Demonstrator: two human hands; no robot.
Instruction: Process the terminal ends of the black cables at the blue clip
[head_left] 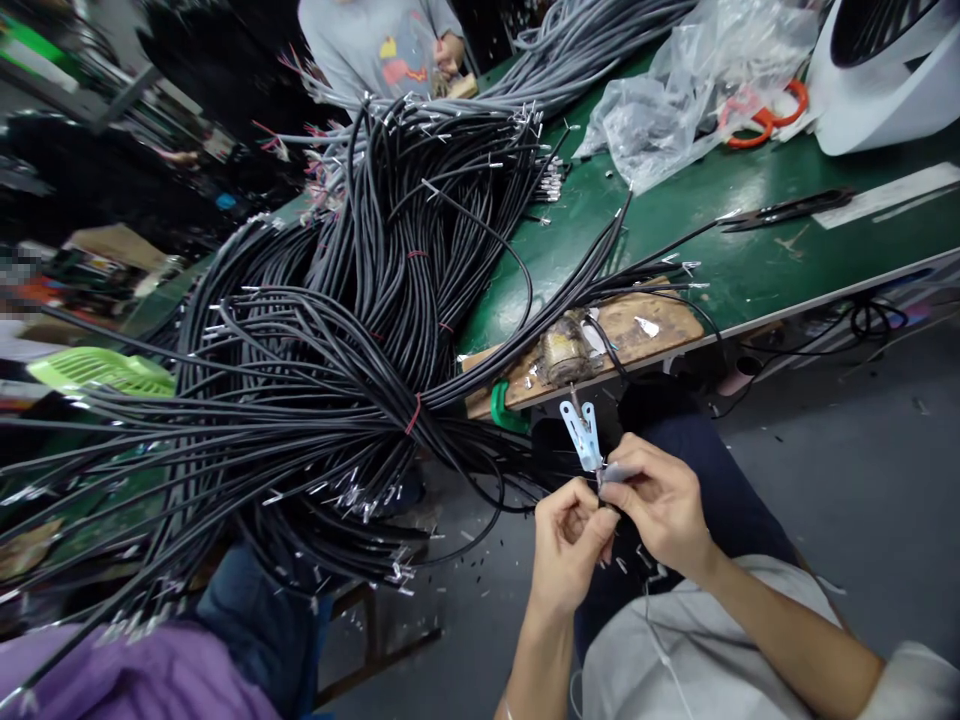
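My left hand (574, 540) is closed in a pinch just below a light blue clothespin (584, 436); its fingers hide what they hold, perhaps a cable end. My right hand (667, 505) pinches a small flat grey piece (617, 474) between thumb and fingers, close to the clothespin's lower end. The clothespin hangs on a thin metal shaft from a worn, round motor-like part (564, 352). That part sits on a wooden board (652, 325) at the table's edge, beside a green clamp (508, 408). Both hands are nearly touching above my lap.
Bundles of black cables (420, 240) with bared white ends cover the left and middle of the green table (765, 250). Scissors with orange handles (769, 120), dark scissors (787, 210), a plastic bag (675, 110) and a white fan (885, 90) lie right. People sit across and at left.
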